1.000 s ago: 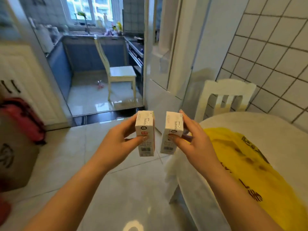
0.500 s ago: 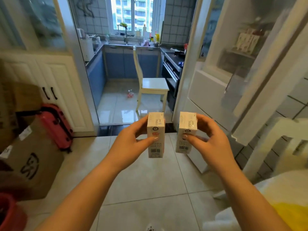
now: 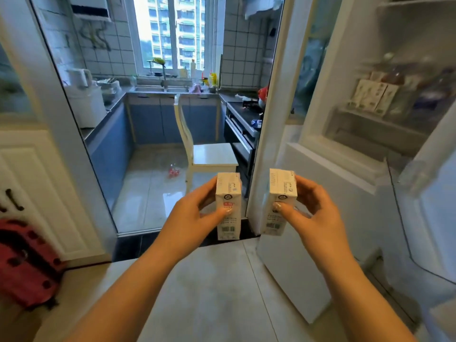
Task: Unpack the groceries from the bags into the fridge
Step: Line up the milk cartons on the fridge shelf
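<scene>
Fingers (image 3: 223, 211) of each hand pinching an upright carton, more cartons (image 3: 370, 96) on fridge shelf (image 3: 377, 119)

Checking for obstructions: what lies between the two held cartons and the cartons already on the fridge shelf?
Head view: no object intervenes between the left carton, right carton and shelf cartons; only the fridge's white lower front shows there.

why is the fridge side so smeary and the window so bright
Head view: motion blur smears the open white fridge at right and the red suitcase; daylight overexposes the tiled kitchen's window; wide-angle bends the door frames; the two white cartons stay fairly sharp.
</scene>
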`<state>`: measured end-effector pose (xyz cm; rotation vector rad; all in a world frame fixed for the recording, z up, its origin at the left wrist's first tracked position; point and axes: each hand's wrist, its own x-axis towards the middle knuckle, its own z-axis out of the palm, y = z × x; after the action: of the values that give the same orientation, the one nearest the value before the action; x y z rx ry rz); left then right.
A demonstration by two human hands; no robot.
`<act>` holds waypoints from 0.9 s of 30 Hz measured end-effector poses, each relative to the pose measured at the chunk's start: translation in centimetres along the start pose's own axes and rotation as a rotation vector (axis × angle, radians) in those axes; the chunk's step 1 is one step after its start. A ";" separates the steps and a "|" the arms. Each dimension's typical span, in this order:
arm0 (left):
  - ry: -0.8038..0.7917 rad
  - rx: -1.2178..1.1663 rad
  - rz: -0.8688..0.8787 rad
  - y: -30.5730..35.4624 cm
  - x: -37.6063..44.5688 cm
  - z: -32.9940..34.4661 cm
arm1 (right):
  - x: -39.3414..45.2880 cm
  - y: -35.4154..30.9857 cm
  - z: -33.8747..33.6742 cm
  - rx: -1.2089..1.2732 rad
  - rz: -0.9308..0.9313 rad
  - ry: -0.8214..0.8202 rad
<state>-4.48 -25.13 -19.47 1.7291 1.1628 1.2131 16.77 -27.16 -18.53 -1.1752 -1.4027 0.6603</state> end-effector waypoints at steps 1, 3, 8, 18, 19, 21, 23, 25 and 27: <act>-0.017 -0.008 0.008 -0.8 2.2 0.1 | 1.7 0.6 0.3 -0.011 0.002 0.024; -0.055 -0.022 0.027 -2.3 7.0 0.2 | 5.3 1.9 1.0 -0.029 0.010 0.076; -0.180 -0.045 0.103 -5.2 20.2 0.8 | 14.5 4.4 2.5 -0.065 -0.007 0.241; -0.541 -0.205 0.266 -5.9 39.5 7.7 | 26.9 7.5 -0.5 -0.182 0.093 0.606; -0.562 -0.218 0.283 -5.9 40.8 8.8 | 27.9 7.9 -1.2 -0.188 0.096 0.640; -0.575 -0.247 0.309 -5.9 43.4 11.4 | 29.9 8.8 -2.7 -0.194 0.097 0.698; -0.578 -0.267 0.317 -5.8 45.9 14.3 | 32.0 9.8 -4.5 -0.201 0.079 0.743; -0.590 -0.290 0.327 -5.4 48.5 17.5 | 34.3 11.0 -6.4 -0.202 0.052 0.775; -0.613 -0.311 0.355 -4.5 51.2 20.7 | 36.8 12.1 -8.8 -0.197 0.015 0.800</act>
<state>21.86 23.36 -14.07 1.9098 0.2994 0.8884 33.35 8.51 -13.21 -1.3935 -0.7811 0.0225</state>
